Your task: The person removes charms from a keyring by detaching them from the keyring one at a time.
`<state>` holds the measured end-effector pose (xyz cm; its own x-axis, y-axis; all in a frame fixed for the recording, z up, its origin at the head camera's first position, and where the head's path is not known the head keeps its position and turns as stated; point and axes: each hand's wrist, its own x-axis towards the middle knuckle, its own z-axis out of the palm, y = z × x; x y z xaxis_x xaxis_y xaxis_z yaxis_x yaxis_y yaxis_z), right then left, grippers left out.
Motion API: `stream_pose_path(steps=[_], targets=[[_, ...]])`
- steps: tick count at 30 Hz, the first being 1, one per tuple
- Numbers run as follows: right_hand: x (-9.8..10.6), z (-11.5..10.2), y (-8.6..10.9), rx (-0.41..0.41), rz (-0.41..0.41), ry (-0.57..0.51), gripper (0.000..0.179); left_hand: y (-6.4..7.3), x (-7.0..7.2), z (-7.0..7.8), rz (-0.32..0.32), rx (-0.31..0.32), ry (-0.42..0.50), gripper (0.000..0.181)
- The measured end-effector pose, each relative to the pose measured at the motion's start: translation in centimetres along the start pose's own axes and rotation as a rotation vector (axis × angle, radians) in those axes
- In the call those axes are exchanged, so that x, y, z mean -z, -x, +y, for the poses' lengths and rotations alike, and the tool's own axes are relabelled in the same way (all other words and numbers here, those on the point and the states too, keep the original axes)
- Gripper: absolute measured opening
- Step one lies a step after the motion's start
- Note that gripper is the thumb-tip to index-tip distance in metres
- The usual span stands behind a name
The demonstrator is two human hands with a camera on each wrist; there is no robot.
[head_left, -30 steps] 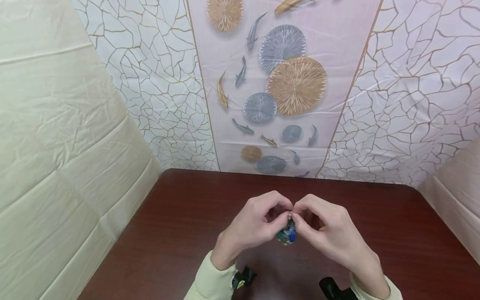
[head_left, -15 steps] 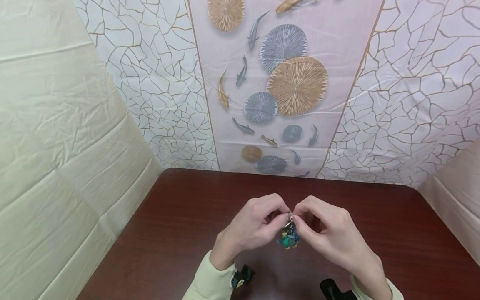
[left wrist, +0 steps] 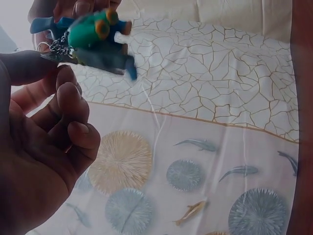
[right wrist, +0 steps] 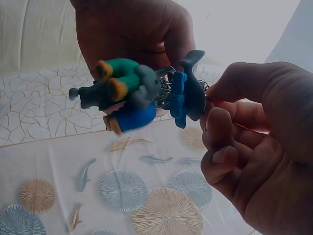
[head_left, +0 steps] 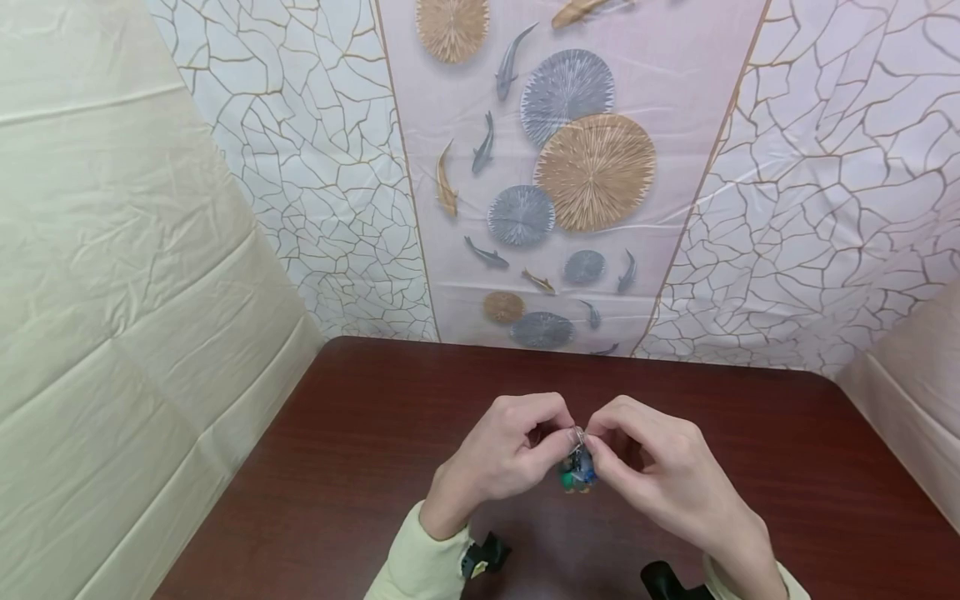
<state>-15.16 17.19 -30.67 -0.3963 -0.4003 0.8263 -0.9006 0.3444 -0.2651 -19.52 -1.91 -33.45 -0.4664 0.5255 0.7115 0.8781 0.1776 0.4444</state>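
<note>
Both hands are raised over the table, fingertips nearly meeting at a silver key ring [head_left: 580, 435]. My left hand [head_left: 510, 446] pinches the ring between thumb and forefinger. From the other side, my right hand [head_left: 667, 462] pinches at the ring with thumb and forefinger; its fingertips partly hide the metal. Small animal charms [head_left: 577, 478] hang below on short chains. In the right wrist view a grey elephant-like charm in green [right wrist: 124, 73], one in blue [right wrist: 134, 116], and a dark grey whale-like charm [right wrist: 195, 93] near the right fingertips show. The left wrist view shows the green charm [left wrist: 88, 35] blurred.
A dark red-brown wooden table [head_left: 360, 433] lies below the hands. Behind it hangs a patterned cloth [head_left: 592, 175] with fish and round leaf prints. A cream cloth [head_left: 150, 292] hangs at the left. Black wrist camera mounts [head_left: 486, 557] sit by the sleeves.
The charms have turned and swung under the ring, dropping and then rising slightly. My left fingertips have shifted a little left and down; the right hand has lowered slightly. Both still pinch the ring.
</note>
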Motion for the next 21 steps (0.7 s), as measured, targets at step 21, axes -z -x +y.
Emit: stream_pose_path(steps=[21], targets=[[0.3, 0.74, 0.3, -0.029, -0.014, 0.004, 0.022, 0.17, 0.53, -0.13, 0.068, 0.077, 0.091, 0.011]])
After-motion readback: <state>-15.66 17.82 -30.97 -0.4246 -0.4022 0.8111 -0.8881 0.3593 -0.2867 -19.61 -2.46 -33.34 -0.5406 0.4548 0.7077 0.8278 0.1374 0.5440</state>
